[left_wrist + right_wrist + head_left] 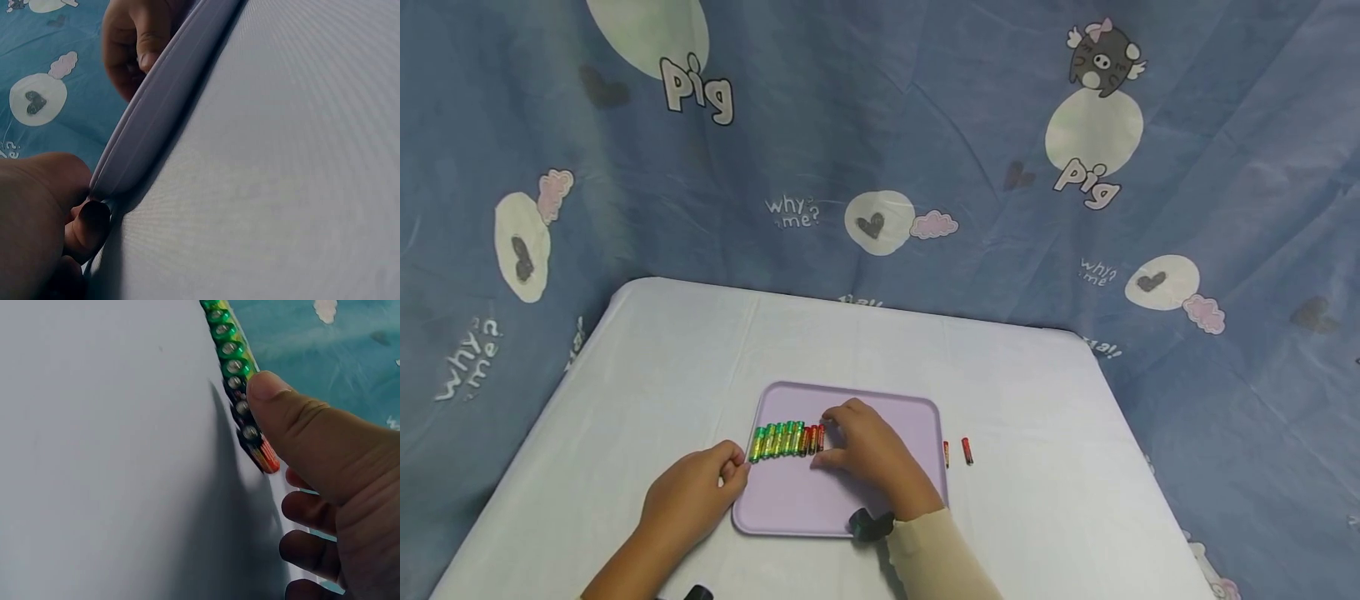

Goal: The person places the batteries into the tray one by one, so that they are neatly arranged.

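On the lilac tray [805,508] several green-and-gold batteries [777,439] lie side by side in a row. Three red-and-black batteries [813,439] continue it at the right end. My right hand [868,450] arches over that end, thumb toward the near ends and fingers toward the far ends, with a gap between them. In the right wrist view the thumb [269,387] overlaps the red batteries [259,447]; contact is unclear. At the tray's left edge my left hand [696,492] has curled fingers. The left wrist view shows it pinching the tray's rim [134,144].
Two more red batteries lie on the white table to the right of the tray: one standing off from it [967,451], the other close by its edge [947,454]. A blue patterned curtain [880,150] hangs behind the table [1037,400].
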`<act>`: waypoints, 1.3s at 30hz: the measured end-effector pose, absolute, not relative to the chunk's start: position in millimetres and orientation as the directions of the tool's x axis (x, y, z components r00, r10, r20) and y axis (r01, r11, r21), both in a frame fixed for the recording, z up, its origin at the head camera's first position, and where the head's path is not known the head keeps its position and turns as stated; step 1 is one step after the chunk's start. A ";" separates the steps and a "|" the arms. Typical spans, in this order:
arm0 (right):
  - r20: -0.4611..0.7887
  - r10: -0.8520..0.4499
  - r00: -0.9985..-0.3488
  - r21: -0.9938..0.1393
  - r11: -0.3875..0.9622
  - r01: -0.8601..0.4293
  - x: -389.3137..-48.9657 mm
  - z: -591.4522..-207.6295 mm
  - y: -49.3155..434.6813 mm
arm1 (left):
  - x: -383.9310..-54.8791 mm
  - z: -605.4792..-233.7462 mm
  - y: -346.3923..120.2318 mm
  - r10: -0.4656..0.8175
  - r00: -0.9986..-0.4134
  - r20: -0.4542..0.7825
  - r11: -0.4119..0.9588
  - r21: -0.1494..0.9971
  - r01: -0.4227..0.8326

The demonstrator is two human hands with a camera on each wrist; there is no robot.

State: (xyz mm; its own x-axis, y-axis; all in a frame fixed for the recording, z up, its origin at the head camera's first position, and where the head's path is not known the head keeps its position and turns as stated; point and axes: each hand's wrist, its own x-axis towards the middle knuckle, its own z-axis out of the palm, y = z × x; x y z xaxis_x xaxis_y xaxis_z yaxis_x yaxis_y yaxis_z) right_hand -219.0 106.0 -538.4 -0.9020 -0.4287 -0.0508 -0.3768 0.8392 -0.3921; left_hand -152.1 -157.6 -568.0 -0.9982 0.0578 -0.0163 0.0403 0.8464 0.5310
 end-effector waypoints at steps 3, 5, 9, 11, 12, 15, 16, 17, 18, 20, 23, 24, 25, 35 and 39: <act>-0.037 -0.425 -0.904 -0.400 0.836 -0.377 -216.7 -535.1 110.6 | -152.0 -568.0 -158.8 0.054 -0.998 -0.017 0.851 0.524 0.037; -0.031 -0.419 -0.907 -0.408 0.834 -0.372 -215.5 -533.4 114.1 | -152.8 -567.4 -158.8 0.054 -0.998 -0.020 0.852 0.522 0.035; -0.025 -0.398 -0.917 -0.407 0.842 -0.354 -214.9 -530.0 123.1 | -156.8 -564.9 -156.1 0.055 -0.998 -0.027 0.847 0.531 0.032; -0.025 -0.392 -0.920 -0.402 0.846 -0.350 -215.6 -529.1 128.8 | -158.9 -563.7 -154.3 0.054 -0.998 -0.030 0.845 0.534 0.030; -0.028 -0.389 -0.921 -0.402 0.848 -0.346 -215.8 -528.8 131.6 | -159.8 -563.2 -153.6 0.052 -0.998 -0.029 0.844 0.535 0.029; -0.031 -0.379 -0.925 -0.404 0.851 -0.336 -216.0 -528.0 140.1 | -161.4 -562.5 -152.8 0.048 -0.999 -0.024 0.844 0.535 0.027; -0.029 -0.378 -0.926 -0.403 0.852 -0.335 -216.0 -528.3 143.1 | -161.6 -562.4 -152.8 0.047 -0.999 -0.022 0.845 0.534 0.028; -0.028 -0.373 -0.927 -0.405 0.853 -0.331 -215.6 -528.3 145.8 | -161.7 -562.3 -153.0 0.046 -0.999 -0.018 0.845 0.533 0.029; -0.024 -0.372 -0.928 -0.407 0.852 -0.330 -215.4 -528.5 148.6 | -161.6 -562.3 -153.3 0.047 -0.999 -0.015 0.846 0.533 0.032; -0.015 -0.367 -0.930 -0.408 0.851 -0.330 -214.8 -529.3 154.3 | -161.4 -562.1 -153.8 0.045 -0.999 -0.010 0.846 0.532 0.033; -0.006 -0.357 -0.934 -0.410 0.853 -0.323 -212.9 -529.8 162.8 | -160.7 -561.6 -154.1 0.043 -0.999 -0.010 0.848 0.530 0.031; -0.002 -0.351 -0.936 -0.414 0.853 -0.319 -212.2 -529.7 165.9 | -160.5 -561.4 -154.0 0.044 -0.999 -0.009 0.848 0.530 0.032; 0.003 -0.343 -0.939 -0.416 0.854 -0.313 -211.4 -529.8 169.2 | -160.3 -561.3 -153.8 0.044 -0.999 -0.009 0.847 0.530 0.032; 0.053 -0.261 -0.964 -0.432 0.864 -0.258 -198.5 -532.3 211.0 | -155.2 -563.0 -151.4 0.045 -0.998 -0.033 0.844 0.535 0.021; 0.038 -0.203 -0.979 -0.442 0.875 -0.198 -192.6 -534.0 226.6 | -152.5 -564.0 -152.1 0.044 -0.998 -0.043 0.846 0.533 0.014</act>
